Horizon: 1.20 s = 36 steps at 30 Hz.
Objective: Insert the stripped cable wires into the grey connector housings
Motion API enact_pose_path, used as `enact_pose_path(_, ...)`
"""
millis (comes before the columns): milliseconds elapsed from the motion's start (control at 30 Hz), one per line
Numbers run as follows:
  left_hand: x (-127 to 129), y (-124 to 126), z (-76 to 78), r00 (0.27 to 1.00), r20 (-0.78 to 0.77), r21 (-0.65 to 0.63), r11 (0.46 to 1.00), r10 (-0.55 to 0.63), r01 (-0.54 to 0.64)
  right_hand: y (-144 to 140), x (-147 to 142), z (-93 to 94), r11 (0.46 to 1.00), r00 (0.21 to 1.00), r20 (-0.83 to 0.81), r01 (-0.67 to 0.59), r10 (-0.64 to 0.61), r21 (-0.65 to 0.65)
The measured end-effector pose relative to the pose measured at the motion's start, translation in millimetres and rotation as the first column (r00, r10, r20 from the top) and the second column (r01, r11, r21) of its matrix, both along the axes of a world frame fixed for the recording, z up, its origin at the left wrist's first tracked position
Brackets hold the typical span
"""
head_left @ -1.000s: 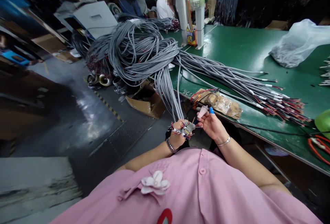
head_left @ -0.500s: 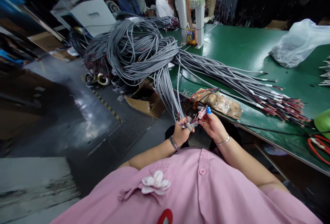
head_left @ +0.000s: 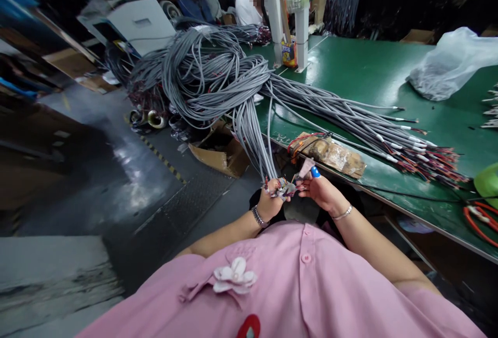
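Two hands meet just below the near edge of the green workbench (head_left: 350,73), above the lap of a person in a pink shirt (head_left: 303,286). The left hand (head_left: 269,204) is curled shut around the ends of a few grey cables (head_left: 254,143), which hang down from the bench edge into its fist; their stripped ends, a tuft of red and other coloured wires (head_left: 287,188), poke out between the two hands. The right hand (head_left: 321,191) pinches at that tuft with thumb and forefinger drawn together, its tips touching the wires. A blue cap (head_left: 315,171) covers one right fingertip and a pale cap the one beside it.

How many cables the left fist holds cannot be made out, since the fingers cover them and the wire tips are too small and tangled to tell apart. What exactly the right fingertips grip among the wires is also unclear.

On the bench, a thick bundle of the same grey cables runs from a heaped coil (head_left: 202,73) at the far left corner to a fan of coloured wire ends (head_left: 436,164) at the right. A worn brown pad (head_left: 330,152) lies at the bench edge near the hands. An open cardboard box (head_left: 220,152) sits on the floor under the coil; its contents are in shadow. A clear plastic bag (head_left: 447,65) on the bench holds something dark and indistinct. Red-handled pliers (head_left: 480,216) are cut off at the right edge. Another person in a white top (head_left: 246,12) sits beyond the coil.
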<state>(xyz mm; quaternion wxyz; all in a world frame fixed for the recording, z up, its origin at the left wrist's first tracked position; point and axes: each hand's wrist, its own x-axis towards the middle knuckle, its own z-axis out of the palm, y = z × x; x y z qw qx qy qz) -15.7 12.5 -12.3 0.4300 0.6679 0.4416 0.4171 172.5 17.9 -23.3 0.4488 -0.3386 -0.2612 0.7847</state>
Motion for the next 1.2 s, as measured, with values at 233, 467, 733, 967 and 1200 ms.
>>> enact_pose_path(233,-16.5,3.4,-12.9,0.988,-0.131,0.111,0.989,-0.086,0.101,-7.3,0.5,11.1,0.98,0.957,0.289,-0.063,0.006,0.189)
enact_pose_path(467,-19.5,14.9,-9.5,0.857,-0.415,0.152,0.906,-0.305,0.395,-18.8,-12.1,11.3,0.904,0.898,0.417,-0.053,-0.143,0.424)
enact_pose_path(733,-10.8,8.3,1.9,0.982,-0.039,-0.084,0.98,-0.187,0.183,-26.0,-12.8,9.6,0.876,0.913,0.32,0.075,-0.252,0.477)
enact_pose_path(967,-8.3,8.3,2.9,0.983,0.014,-0.097,0.978,-0.185,0.186,-33.1,-23.4,5.0,0.865,0.863,0.334,0.204,-0.38,0.458)
enact_pose_path(1200,-13.7,12.3,13.2,0.928,-0.064,-0.056,0.93,-0.366,0.363,-24.8,-27.9,12.9,0.936,0.927,0.289,0.14,-0.239,0.324)
